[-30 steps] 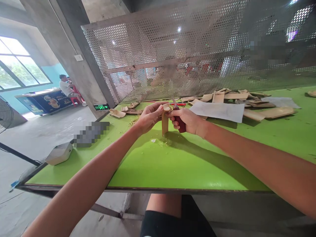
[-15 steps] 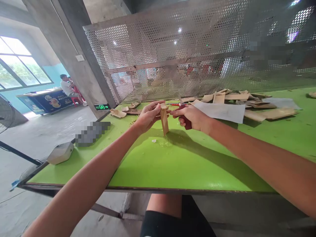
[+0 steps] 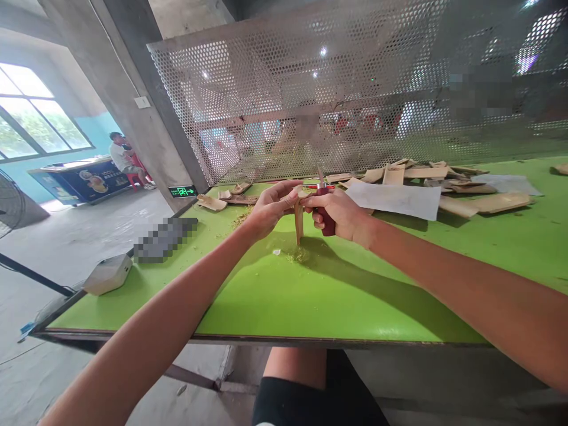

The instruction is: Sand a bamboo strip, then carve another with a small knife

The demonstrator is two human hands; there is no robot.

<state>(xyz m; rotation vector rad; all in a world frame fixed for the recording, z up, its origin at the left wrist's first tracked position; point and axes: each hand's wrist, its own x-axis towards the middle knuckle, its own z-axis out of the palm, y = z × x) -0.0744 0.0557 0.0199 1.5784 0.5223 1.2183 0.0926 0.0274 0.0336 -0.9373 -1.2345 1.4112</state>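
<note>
My left hand (image 3: pixel 271 207) pinches the top of a tan bamboo strip (image 3: pixel 299 223) that stands upright with its lower end on the green table (image 3: pixel 337 290). Right beside it, my right hand (image 3: pixel 341 213) is closed round the dark red handle of a small knife (image 3: pixel 325 210), whose blade points up next to the strip's top. Fine shavings (image 3: pixel 296 255) lie on the table under the strip.
A heap of bamboo pieces (image 3: pixel 426 177) and a white sheet (image 3: pixel 397 199) lie at the back right, with a few pieces (image 3: pixel 222 200) at the back left. A perforated metal screen (image 3: pixel 355 89) closes the table's far side. A grey box (image 3: pixel 107 273) sits at the left edge. People sit far left.
The strip has turned from tilted to upright and edge-on. My right hand with the knife has come back against its top.
</note>
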